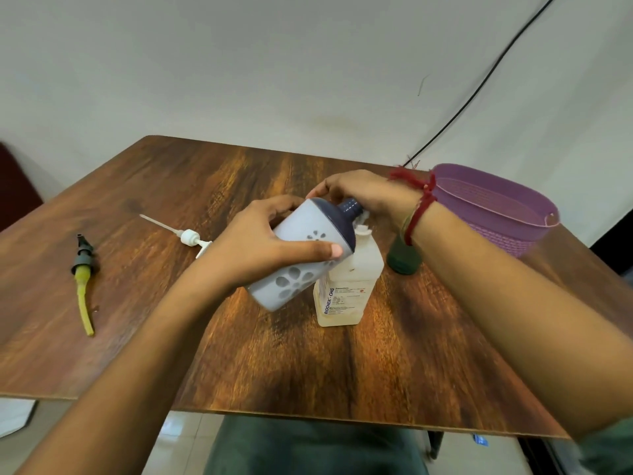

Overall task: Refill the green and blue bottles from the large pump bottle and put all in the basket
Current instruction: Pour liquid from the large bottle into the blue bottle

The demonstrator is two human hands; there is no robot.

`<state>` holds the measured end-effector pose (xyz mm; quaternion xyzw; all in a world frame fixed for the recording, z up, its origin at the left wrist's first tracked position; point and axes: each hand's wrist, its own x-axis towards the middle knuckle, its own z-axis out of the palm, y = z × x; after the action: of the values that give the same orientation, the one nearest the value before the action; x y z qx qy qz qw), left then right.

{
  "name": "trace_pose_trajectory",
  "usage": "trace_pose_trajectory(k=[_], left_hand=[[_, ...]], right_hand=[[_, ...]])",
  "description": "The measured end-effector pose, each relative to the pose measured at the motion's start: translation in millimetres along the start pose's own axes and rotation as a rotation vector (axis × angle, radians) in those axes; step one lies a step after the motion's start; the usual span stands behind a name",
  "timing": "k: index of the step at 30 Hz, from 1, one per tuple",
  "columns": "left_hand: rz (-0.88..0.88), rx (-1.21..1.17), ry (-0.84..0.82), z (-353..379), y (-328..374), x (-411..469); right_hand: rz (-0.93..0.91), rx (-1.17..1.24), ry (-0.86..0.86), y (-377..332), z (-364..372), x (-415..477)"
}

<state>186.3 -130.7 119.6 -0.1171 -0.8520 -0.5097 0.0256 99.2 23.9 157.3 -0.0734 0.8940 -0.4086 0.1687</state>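
In the middle of the frame, the left hand grips the blue bottle around its pale, flower-patterned body, thumb across the front and fingers wrapped behind. The bottle is lifted off the wooden table and tilted, with its dark uncapped neck pointing up and to the right. Just below that neck stands the large bottle, upright on the table with its pump off and its white mouth open; the two necks are very close. The right hand is curled over this spot from above, fingertips on the blue bottle's dark shoulder, but I cannot tell whether it clamps anything. Behind the right wrist, which wears a red thread, the green bottle stands partly hidden. At the right edge sits the purple basket. Left of centre a white pump lies flat, and at far left lies a grey pump with a yellow tube.
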Motion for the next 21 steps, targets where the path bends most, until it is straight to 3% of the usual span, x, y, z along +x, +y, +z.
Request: trace_pose_trajectory(k=[21], left_hand=[[-0.015, -0.014, 0.004, 3, 0, -3]], right_hand=[[-0.002, 0.064, -0.011, 4, 2, -3]])
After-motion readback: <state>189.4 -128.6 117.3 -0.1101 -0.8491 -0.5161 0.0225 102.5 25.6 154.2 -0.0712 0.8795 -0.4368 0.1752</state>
